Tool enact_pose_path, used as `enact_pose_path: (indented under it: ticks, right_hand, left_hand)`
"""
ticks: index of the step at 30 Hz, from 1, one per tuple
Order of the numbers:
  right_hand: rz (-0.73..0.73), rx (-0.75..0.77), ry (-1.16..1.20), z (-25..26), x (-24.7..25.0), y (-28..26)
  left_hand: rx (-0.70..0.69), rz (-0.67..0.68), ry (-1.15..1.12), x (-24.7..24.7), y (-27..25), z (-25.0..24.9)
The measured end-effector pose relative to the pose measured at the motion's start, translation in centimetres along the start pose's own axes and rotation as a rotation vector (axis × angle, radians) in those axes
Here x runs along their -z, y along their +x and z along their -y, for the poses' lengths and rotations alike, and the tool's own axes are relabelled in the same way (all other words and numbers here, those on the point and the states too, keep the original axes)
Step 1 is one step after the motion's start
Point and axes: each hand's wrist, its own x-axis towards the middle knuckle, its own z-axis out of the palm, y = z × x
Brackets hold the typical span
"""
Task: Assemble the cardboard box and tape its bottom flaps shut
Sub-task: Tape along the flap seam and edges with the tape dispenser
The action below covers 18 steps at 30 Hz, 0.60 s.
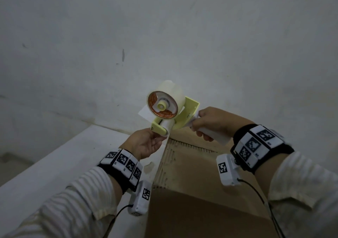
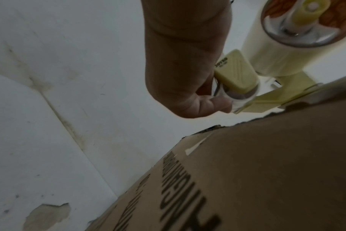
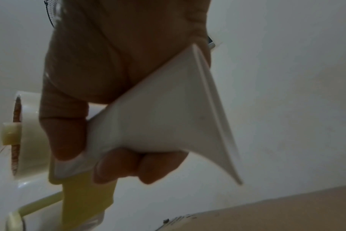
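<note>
A pale yellow tape dispenser [image 1: 165, 109] with a roll of clear tape [image 2: 282, 51] is held up above the far end of a brown cardboard box [image 1: 192, 183]. My right hand [image 1: 212, 123] grips the dispenser's white handle [image 3: 160, 125], fingers curled round it. My left hand [image 1: 146, 142] is at the dispenser's front roller [image 2: 237, 96], thumb and fingers pinching there at the tape's end. In the left wrist view the box [image 2: 257, 179] shows printed black letters on its side. The box's top face has torn, ribbed patches.
The box stands on a white surface [image 1: 54, 164] against a scuffed white wall [image 1: 128, 36]. A chipped patch [image 2: 47, 217] marks the surface near the box. Cables run from the wrist cameras along both striped sleeves.
</note>
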Motion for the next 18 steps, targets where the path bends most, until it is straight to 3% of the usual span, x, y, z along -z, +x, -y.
enact_pose_path:
  ticks: [8, 18]
  right_hand:
    - [0.019, -0.01, 0.039, 0.0, 0.8, 0.9]
    - [0.008, -0.093, 0.065, -0.7, 0.7, 1.6]
  left_hand:
    - [-0.032, 0.015, 0.051, 0.5, 0.4, -0.8]
    - [-0.1, -0.139, 0.173, 0.0, 0.5, -0.7]
